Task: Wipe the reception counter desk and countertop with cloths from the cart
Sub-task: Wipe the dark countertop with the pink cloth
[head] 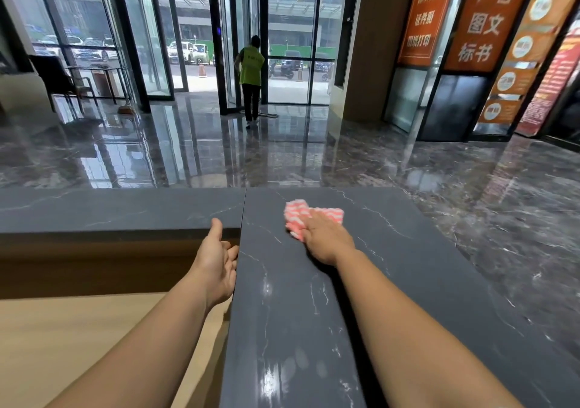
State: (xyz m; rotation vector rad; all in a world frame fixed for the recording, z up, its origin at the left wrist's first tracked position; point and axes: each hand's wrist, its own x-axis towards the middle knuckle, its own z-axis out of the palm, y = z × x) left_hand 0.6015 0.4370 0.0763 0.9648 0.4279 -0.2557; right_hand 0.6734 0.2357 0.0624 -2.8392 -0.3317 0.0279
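A pink-and-white striped cloth [309, 216] lies flat on the dark grey marble countertop [298, 297] near its far corner. My right hand [328, 238] presses down on the cloth's near half, fingers spread over it. My left hand [218, 261] hovers open beside the countertop's left edge, palm turned right, fingertips close to the edge, holding nothing. The lower wooden desk [78, 338] lies below my left forearm. No cart is in view.
The countertop turns a corner and runs off left [110, 213]. Beyond it is a glossy marble lobby floor [282, 156]. A person in a green vest [251, 75] stands at the glass doors. A dark chair [59, 78] stands far left; orange signs [483, 21] on the right.
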